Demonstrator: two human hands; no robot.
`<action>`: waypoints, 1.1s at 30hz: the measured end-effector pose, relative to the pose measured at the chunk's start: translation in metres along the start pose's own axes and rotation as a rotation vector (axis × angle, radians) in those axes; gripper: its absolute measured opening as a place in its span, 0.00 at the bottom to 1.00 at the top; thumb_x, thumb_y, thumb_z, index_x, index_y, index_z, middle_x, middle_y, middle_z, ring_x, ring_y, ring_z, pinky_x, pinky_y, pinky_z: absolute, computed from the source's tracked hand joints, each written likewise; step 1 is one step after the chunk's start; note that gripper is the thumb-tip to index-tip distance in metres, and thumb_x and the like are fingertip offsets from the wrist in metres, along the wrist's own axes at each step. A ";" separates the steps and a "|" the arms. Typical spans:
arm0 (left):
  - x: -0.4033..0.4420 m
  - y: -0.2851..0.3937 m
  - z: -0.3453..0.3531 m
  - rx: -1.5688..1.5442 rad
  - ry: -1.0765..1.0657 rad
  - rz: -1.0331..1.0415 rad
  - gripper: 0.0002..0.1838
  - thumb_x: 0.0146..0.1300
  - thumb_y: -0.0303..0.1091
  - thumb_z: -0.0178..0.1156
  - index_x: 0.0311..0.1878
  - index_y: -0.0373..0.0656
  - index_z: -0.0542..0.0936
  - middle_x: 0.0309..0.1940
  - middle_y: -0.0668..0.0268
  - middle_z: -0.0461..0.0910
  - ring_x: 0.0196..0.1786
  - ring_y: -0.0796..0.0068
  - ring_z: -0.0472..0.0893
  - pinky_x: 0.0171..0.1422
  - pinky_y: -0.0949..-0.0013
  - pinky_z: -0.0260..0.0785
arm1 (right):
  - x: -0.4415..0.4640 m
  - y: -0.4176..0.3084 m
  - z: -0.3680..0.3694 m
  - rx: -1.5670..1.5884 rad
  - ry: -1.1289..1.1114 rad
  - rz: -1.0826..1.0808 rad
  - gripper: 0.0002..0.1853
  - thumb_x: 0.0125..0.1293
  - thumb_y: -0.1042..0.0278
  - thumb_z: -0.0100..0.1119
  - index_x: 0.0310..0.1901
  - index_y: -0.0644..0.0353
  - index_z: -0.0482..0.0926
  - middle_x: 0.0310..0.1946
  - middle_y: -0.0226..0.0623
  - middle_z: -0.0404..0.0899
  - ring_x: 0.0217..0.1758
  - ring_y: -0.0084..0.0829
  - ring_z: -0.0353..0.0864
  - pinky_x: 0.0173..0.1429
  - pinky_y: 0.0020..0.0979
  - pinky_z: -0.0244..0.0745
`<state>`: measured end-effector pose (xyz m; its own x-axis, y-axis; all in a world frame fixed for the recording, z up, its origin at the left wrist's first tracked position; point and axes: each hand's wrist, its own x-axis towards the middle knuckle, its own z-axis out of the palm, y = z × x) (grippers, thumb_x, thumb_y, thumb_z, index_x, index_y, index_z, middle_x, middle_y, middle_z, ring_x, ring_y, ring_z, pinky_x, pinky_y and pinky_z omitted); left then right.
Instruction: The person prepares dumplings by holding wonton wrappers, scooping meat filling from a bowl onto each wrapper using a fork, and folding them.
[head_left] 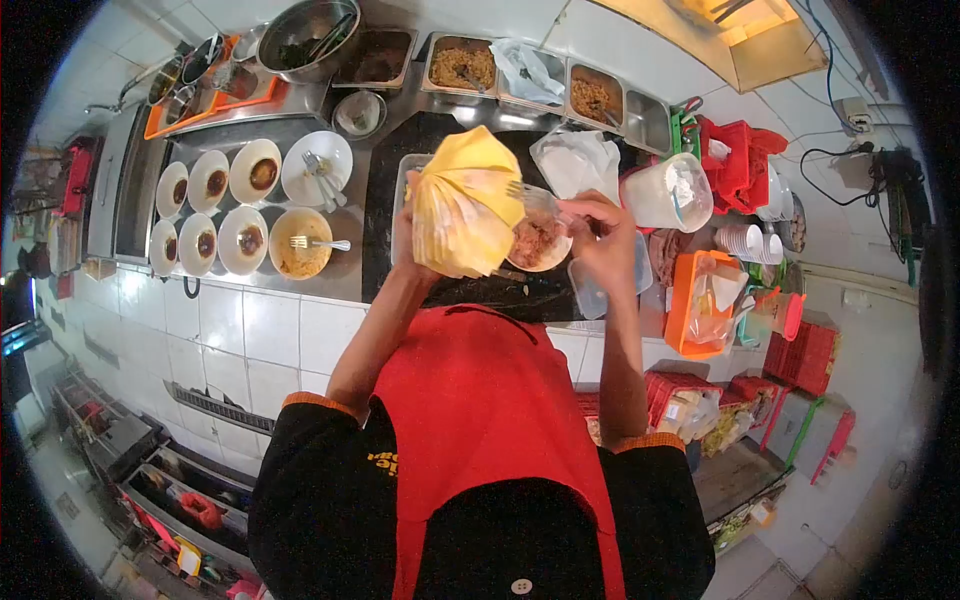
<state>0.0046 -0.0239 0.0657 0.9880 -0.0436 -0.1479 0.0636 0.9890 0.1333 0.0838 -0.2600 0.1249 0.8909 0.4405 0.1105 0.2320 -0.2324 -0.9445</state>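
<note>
The left forearm (377, 340) is slanting toward one o'clock, and the left hand (403, 238) is gripping, partly hidden. The right forearm (624, 350) is pointing toward twelve o'clock, while the right hand (603, 235) is pinching with curled fingers (582, 210).

Yel. txt (383, 462) on blk shirt (320, 490), can't read.

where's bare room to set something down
A narrow strip of steel counter lies bare between the bowl with a fork and the black work surface. That surface's upper left, below the steel trays, looks free too. The right is crowded around the powder tub and orange basket.
</note>
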 end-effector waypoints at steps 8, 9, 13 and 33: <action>0.000 -0.002 -0.011 0.418 0.123 -0.067 0.36 0.73 0.59 0.43 0.68 0.34 0.63 0.58 0.52 0.76 0.55 0.62 0.81 0.60 0.59 0.76 | 0.004 -0.038 -0.001 0.296 -0.110 0.133 0.11 0.60 0.82 0.63 0.46 0.65 0.82 0.34 0.30 0.80 0.31 0.17 0.73 0.35 0.20 0.67; 0.000 -0.007 -0.004 0.416 0.122 -0.074 0.36 0.73 0.59 0.43 0.68 0.34 0.63 0.58 0.52 0.76 0.55 0.62 0.81 0.60 0.59 0.76 | 0.010 -0.040 0.003 0.315 -0.147 0.087 0.12 0.60 0.80 0.66 0.46 0.66 0.81 0.34 0.28 0.80 0.30 0.16 0.72 0.34 0.20 0.67; -0.003 -0.019 0.011 0.571 0.027 -0.130 0.35 0.73 0.58 0.43 0.67 0.34 0.64 0.57 0.53 0.76 0.55 0.63 0.81 0.60 0.62 0.75 | 0.017 -0.025 0.020 -0.074 -0.158 0.074 0.16 0.51 0.76 0.74 0.42 0.65 0.80 0.33 0.30 0.75 0.28 0.17 0.71 0.33 0.22 0.66; 0.001 0.055 -0.081 -0.044 -0.029 0.158 0.34 0.72 0.62 0.43 0.63 0.39 0.72 0.57 0.58 0.77 0.58 0.62 0.77 0.64 0.57 0.68 | -0.050 0.144 -0.016 -0.909 -0.188 0.316 0.11 0.55 0.70 0.64 0.40 0.57 0.88 0.30 0.46 0.84 0.36 0.42 0.85 0.39 0.39 0.76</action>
<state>-0.0024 0.0422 -0.0068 0.9889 0.1095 -0.1004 -0.0985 0.9891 0.1092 0.0792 -0.3292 -0.0112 0.9054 0.3555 -0.2320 0.2758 -0.9081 -0.3151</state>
